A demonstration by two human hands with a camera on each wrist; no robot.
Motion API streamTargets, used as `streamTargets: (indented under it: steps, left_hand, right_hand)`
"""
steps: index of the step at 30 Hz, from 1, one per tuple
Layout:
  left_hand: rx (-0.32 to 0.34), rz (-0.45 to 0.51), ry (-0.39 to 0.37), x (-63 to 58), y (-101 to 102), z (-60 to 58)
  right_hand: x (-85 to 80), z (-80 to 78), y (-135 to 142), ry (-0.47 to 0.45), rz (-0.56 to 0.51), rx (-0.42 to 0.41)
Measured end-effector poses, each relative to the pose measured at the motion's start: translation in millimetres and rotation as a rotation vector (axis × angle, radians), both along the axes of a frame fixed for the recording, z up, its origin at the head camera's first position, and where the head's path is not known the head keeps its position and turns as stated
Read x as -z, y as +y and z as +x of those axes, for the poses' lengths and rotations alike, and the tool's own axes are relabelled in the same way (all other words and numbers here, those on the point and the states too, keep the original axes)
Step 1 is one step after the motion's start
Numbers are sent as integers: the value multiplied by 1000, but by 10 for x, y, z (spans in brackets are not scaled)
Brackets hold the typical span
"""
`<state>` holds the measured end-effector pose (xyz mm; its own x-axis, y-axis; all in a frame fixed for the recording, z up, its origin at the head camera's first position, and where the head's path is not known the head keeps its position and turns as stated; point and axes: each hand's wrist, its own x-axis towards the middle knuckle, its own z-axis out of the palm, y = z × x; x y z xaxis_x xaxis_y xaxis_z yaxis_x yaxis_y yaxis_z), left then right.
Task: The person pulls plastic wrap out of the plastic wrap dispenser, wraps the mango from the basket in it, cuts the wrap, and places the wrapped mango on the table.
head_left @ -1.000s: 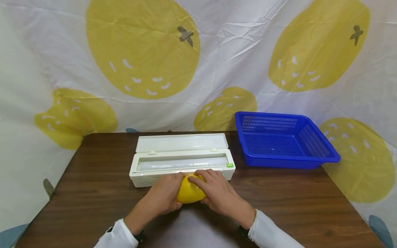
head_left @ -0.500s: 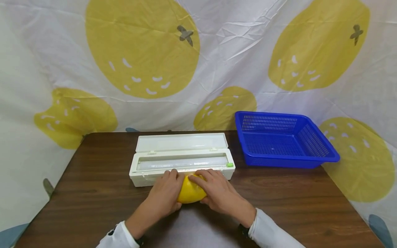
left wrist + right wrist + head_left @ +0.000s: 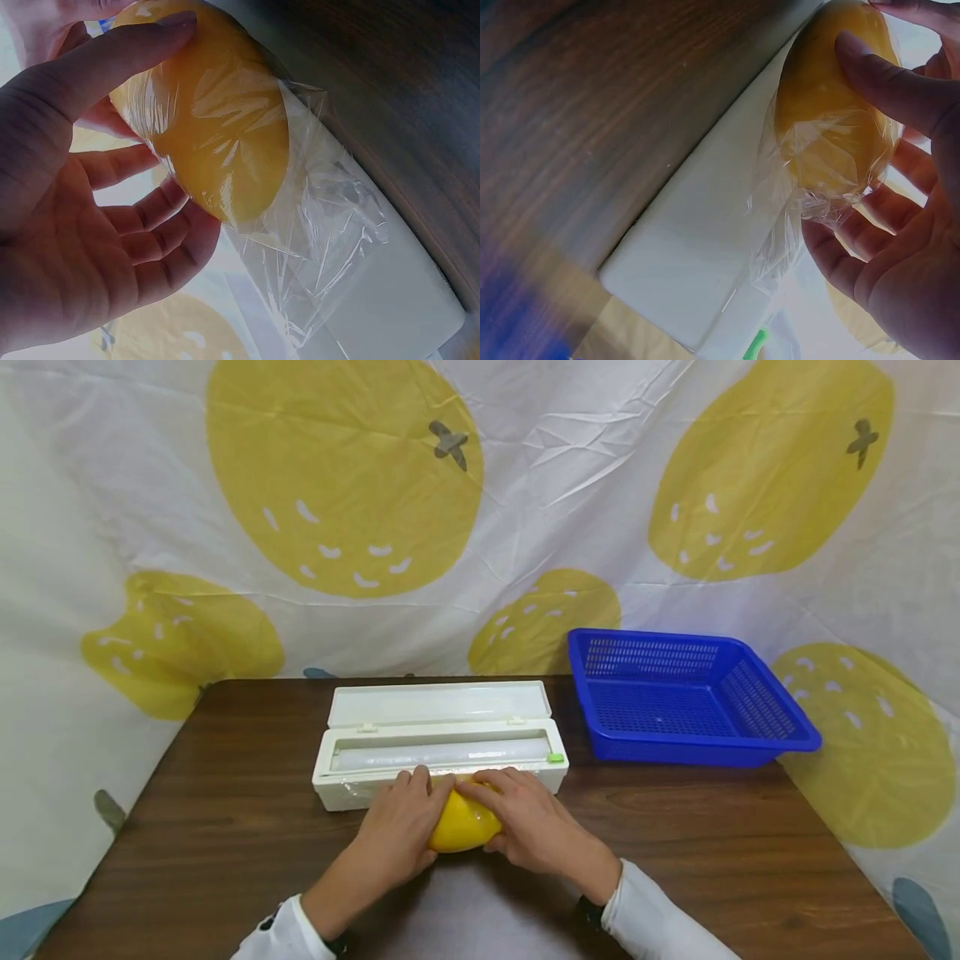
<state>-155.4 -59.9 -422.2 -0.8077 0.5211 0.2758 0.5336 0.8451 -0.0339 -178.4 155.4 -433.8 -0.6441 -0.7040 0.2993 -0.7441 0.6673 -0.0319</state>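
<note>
A smooth yellow oval fruit (image 3: 462,825), its exact kind unclear, is held just in front of a white cling film dispenser (image 3: 341,795). My left hand (image 3: 401,827) grips its left end, thumb on the near side and fingers on the far side. The right hand (image 3: 534,825) grips the other end in the same way. Clear cling film (image 3: 330,206) lies wrinkled over the fruit in the left wrist view and stretches to the dispenser. Inside the dispenser's open body sits the film roll (image 3: 442,754). The fruit's underside is hidden in the head view.
The dispenser's white lid (image 3: 442,706) is folded back behind it. A green cutter slider (image 3: 555,758) sits at the dispenser's right end. To the right, a blue plastic basket (image 3: 697,752) stands on the brown wooden table (image 3: 225,827). A fruit-print cloth (image 3: 540,527) hangs behind.
My left hand's fingers have shifted up and over the far side of the fruit, and its thumb has moved right across the top. The right hand, dispenser and basket look nearly unchanged.
</note>
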Motion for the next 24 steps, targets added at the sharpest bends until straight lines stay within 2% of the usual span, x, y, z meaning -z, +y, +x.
streamTargets:
  steps: [13,24]
  left_hand:
    - [15,-28,31,-35,-1,36]
    - [-22,-76,49,-24,50,107]
  right_hand:
    - [-33,1,10,-50,-38,-3]
    - [-34,1,18,-98,-39,-10]
